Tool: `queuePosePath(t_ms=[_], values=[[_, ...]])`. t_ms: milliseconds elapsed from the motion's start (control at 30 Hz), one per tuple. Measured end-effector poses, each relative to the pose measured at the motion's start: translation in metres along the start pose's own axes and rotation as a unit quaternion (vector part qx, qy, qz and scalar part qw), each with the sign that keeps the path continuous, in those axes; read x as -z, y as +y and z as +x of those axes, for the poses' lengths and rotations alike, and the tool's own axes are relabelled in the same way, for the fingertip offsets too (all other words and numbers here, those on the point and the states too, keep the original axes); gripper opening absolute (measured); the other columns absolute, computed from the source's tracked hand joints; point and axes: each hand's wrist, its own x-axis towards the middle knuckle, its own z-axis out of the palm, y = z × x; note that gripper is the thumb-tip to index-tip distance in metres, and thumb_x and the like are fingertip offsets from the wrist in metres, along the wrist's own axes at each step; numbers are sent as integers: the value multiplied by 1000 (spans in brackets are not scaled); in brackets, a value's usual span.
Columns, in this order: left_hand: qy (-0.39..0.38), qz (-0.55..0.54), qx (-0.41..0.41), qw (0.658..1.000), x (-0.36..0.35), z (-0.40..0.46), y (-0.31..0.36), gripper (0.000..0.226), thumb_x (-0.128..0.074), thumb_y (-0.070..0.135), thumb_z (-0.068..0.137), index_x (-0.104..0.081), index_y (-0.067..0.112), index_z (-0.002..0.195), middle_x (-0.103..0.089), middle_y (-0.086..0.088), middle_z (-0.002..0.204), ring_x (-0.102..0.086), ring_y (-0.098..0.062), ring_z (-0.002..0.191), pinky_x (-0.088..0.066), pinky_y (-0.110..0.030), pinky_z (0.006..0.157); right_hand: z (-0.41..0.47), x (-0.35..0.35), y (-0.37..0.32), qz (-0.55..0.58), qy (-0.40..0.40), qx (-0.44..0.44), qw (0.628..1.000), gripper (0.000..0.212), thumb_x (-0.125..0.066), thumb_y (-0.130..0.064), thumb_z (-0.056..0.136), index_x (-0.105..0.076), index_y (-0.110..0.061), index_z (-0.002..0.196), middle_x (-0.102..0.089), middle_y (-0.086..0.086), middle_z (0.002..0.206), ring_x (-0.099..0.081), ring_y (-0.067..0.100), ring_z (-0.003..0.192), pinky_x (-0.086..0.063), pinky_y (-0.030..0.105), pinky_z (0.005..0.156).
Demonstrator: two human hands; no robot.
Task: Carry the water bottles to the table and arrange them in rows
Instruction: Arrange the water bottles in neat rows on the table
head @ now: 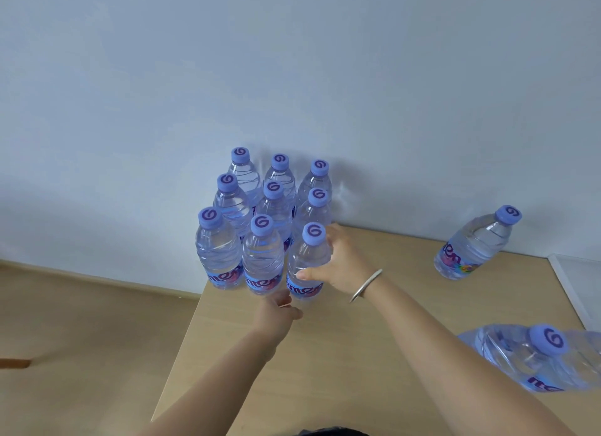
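From the head camera, the right hand [341,263] reaches to the front right bottle [307,263] of a block of bottles; its thumb lies across the near side of the body above the label and its fingers curl round the far side below the cap, so the grip is closed round that bottle. A silver bangle [366,285] sits on that wrist. The left hand [278,310] is low at the foot of the front row, its fingertips at the base of the front middle bottle [262,257] and the held one; the fingers are bent, and whether its grip is clenched on anything or merely touching cannot be told.

The block stands upright at the far left corner of the light wooden surface [325,354], close to the white wall [292,78]. It counts nine bottles, in three rows of three, all with lilac caps bearing a swirl mark. A tenth bottle [471,245] stands alone well apart to the right, near the wall. An eleventh [520,357] shows at the right edge, close to the camera and blurred; how it is supported cannot be told. A white tray edge [575,289] lies at the right of the surface. Left of the surface is wooden floor [81,331].
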Motion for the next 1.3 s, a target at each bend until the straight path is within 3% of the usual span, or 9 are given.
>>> queuePosePath(t_ms=[133, 333, 567, 733, 800, 900, 1033, 1167, 1300], values=[[20, -3, 10, 1000, -1, 3, -1, 51, -60, -5, 80, -54, 5, 129, -54, -11, 129, -50, -25, 118, -38, -32, 94, 3, -5, 1, 6, -14, 21, 1000, 59, -86, -16, 59, -55, -28, 108, -47, -9, 107, -47, 5, 102, -31, 8, 85], [37, -18, 13, 999, -8, 6, 0, 30, -59, -6, 78, -63, 7, 104, -56, -6, 105, -48, -20, 91, -37, -29, 81, 4, -4, 11, -12, -28, 19, 999, 70, -85, -20, 62, -51, -21, 123, -41, -3, 115, -43, 6, 108, -29, 13, 93], [42, 0, 11, 999, -8, 2, 2, 47, -58, -5, 79, -57, 8, 124, -55, -4, 121, -49, -15, 101, -34, -27, 83, 2, -6, 17, -22, 8, 43, 999, 79, -85, -21, 59, -45, -23, 127, -37, -4, 117, -32, 3, 107, -26, 4, 88], [43, 18, 9, 999, -12, -3, 6, 48, -57, -5, 80, -53, 8, 127, -53, -3, 121, -47, -16, 98, -34, -27, 82, -3, -9, 15, 26, 21, 23, 999, 87, -86, -16, 59, -36, -20, 130, -37, 0, 125, -42, 19, 116, -38, 29, 100], [39, 35, 26, 998, -17, -8, 8, 52, -60, 0, 82, -46, 2, 131, -51, -6, 122, -45, -17, 97, -35, -26, 81, -5, -8, 14, 17, 17, 4, 1000, 94, -86, -18, 59, -31, -19, 135, -36, 0, 130, -41, 18, 119, -38, 31, 102], [-20, 80, 57, 995, -32, -23, 13, 56, -64, 12, 82, -40, 2, 131, -49, -4, 112, -44, -17, 98, -35, -25, 77, -9, 2, 15, -29, 0, -18, 999, 106, -86, -25, 59, -20, -21, 142, -29, 3, 143, -34, 18, 128, -32, 24, 102], [-99, 171, 0, 980, -56, -37, 20, 75, -65, 19, 81, -24, 12, 145, -38, -5, 142, -45, -14, 104, -36, -23, 81, -16, 41, 18, -84, -7, -49, 995, 92, -81, -27, 65, -29, -22, 140, -34, 8, 137, -34, 21, 129, -31, 27, 101], [-139, 246, -73, 956, -73, -40, 35, 72, -64, 19, 83, -27, 14, 145, -40, -4, 141, -48, -12, 103, -44, -24, 81, -19, 113, 27, -104, 68, -128, 984, 66, -74, -30, 76, -43, -14, 132, -42, 10, 134, -46, 22, 121, -35, 25, 94], [-161, 270, -112, 943, -90, -41, 48, 66, -64, 22, 83, -35, 13, 141, -46, 0, 132, -48, -11, 107, -41, -24, 84, -27, 183, 51, -74, 228, -220, 946, 62, -71, -25, 76, -43, -11, 130, -47, 13, 131, -51, 25, 115, -37, 26, 87]])
